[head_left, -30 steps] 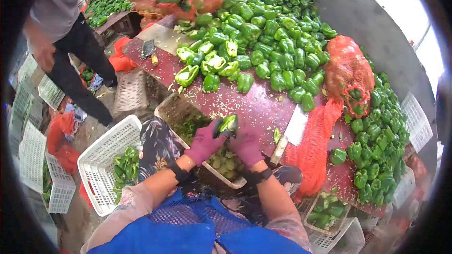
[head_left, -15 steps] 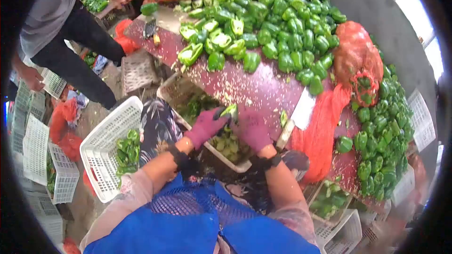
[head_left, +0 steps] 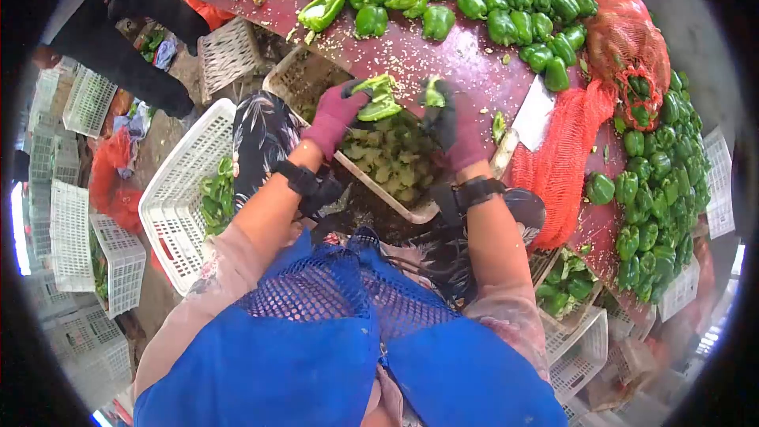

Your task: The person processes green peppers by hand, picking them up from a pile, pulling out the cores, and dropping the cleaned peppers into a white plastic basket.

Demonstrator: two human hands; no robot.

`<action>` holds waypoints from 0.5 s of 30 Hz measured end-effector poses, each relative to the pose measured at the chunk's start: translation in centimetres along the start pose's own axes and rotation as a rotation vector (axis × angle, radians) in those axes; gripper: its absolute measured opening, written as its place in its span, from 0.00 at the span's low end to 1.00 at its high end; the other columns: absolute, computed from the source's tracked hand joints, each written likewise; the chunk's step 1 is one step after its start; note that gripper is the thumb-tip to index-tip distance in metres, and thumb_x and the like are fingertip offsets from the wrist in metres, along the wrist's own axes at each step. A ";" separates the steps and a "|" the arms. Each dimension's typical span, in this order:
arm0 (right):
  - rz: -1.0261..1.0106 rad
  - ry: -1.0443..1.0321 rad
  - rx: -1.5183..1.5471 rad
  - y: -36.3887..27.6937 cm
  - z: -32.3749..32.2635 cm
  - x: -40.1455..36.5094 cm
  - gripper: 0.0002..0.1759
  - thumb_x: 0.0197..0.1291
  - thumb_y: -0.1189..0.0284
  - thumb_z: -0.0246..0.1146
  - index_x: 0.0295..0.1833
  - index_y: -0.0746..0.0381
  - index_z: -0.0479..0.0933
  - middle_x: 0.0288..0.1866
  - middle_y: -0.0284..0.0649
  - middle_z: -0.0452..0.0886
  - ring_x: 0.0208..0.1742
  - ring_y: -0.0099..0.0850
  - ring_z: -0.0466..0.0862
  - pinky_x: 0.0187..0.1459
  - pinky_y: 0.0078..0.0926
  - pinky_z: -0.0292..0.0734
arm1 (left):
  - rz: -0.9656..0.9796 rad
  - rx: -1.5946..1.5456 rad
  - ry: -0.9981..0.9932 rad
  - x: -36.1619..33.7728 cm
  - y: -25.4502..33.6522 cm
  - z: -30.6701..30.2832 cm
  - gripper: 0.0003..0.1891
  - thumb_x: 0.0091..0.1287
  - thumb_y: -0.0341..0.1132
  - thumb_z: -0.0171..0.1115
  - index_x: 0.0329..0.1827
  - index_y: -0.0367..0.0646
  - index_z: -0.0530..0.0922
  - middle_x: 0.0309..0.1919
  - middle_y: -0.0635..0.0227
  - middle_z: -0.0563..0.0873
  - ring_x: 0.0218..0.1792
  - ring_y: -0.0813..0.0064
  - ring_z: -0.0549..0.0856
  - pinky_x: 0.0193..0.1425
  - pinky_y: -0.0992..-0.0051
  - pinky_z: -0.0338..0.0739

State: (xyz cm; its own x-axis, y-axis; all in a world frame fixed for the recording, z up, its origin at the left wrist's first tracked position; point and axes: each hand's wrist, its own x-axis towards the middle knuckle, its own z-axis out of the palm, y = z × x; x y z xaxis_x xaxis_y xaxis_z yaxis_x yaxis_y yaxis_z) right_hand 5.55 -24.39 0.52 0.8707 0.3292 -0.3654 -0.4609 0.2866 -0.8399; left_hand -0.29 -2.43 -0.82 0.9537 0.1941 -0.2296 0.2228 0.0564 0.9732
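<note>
My left hand (head_left: 338, 112), in a purple glove with dark fingers, grips an opened piece of green bell pepper (head_left: 381, 98) with its pale inside showing. Across a small gap, my right hand (head_left: 457, 125), gloved alike, pinches a smaller pale green pepper piece (head_left: 434, 93), which looks like a core. Both hands are above a tub (head_left: 345, 160) that holds many pale green pepper scraps (head_left: 391, 160). A cleaver (head_left: 534, 115) lies on the red table (head_left: 474, 59), right of my right hand. Several cut pepper halves (head_left: 322, 10) rest at the table's far left.
Whole green peppers (head_left: 545, 0) pile up at the back and along the right. A red mesh bag (head_left: 563, 162) drapes over the table edge. At my left stands a white crate (head_left: 178, 213) with pepper pieces. Another person's dark-trousered legs (head_left: 130, 32) are at upper left.
My hands were close together over the tub; now they have moved apart, each with a pepper piece. The view has tilted downward, so the table sits higher in it.
</note>
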 end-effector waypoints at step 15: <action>-0.286 0.053 -1.379 2.4 3.1 -2.1 0.29 0.58 0.59 0.62 0.63 0.59 0.72 0.51 0.55 0.81 0.52 0.51 0.81 0.55 0.42 0.75 | 1.029 1.090 0.497 -3.3 7.5 -2.0 0.33 0.57 0.25 0.57 0.68 0.58 0.68 0.50 0.57 0.79 0.46 0.57 0.83 0.45 0.66 0.82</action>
State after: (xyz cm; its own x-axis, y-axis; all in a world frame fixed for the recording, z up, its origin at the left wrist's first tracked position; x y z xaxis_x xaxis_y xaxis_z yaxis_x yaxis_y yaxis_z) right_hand 2.07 -21.61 0.47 0.9239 0.3678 -0.1058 0.2401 -0.7723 -0.5882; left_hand -2.19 -0.68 7.19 0.6722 0.0045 0.7404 -0.2113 -0.9572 0.1977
